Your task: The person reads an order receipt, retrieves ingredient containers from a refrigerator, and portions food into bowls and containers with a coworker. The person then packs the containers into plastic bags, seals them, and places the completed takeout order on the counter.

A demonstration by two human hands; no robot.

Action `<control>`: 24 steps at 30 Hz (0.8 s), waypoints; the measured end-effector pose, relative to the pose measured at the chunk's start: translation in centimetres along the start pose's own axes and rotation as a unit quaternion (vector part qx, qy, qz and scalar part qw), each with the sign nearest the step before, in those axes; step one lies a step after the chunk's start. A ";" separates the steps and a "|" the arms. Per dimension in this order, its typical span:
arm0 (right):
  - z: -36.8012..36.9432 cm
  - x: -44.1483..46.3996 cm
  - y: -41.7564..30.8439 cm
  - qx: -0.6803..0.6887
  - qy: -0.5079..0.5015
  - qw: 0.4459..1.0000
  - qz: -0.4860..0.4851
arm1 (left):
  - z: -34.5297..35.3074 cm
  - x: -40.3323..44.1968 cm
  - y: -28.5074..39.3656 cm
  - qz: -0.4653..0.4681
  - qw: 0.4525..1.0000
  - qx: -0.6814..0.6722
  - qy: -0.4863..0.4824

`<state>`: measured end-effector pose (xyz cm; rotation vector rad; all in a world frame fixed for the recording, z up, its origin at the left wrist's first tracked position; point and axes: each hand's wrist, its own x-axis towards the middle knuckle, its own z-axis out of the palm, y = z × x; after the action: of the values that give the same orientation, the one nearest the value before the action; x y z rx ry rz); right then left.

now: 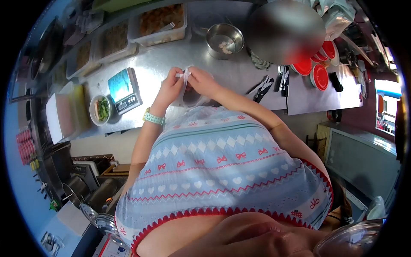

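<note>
Both my hands meet over the steel table (158,60), near its front edge. My left hand (172,85) pinches one side of the gathered top of a thin clear plastic bag (192,97). On the other side, my right hand (203,82) has its fingers closed on the same twisted plastic. Below my hands the bag hangs against the apron, with something dark in it that I cannot make out. To the left are a digital scale (128,103) and a white bowl (95,118) of green leaves.
Food tubs (147,42) line the back left. A steel pot (216,49) stands at the back middle. Scissors (264,91) lie to the right, near red-lidded containers (320,78). A blurred round shape covers the upper right. A plastic tub (62,111) sits at far left.
</note>
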<state>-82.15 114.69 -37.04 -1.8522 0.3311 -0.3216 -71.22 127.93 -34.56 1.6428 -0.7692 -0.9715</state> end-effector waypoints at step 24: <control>-2.3 1.5 -0.2 -0.158 -0.054 0.978 -0.129 | 0.9 -0.4 -1.9 -0.034 0.983 0.064 0.167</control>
<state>-81.66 112.18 -36.11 -2.2224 0.0664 -0.3594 -72.15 128.42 -36.39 1.8940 -0.5593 -0.6770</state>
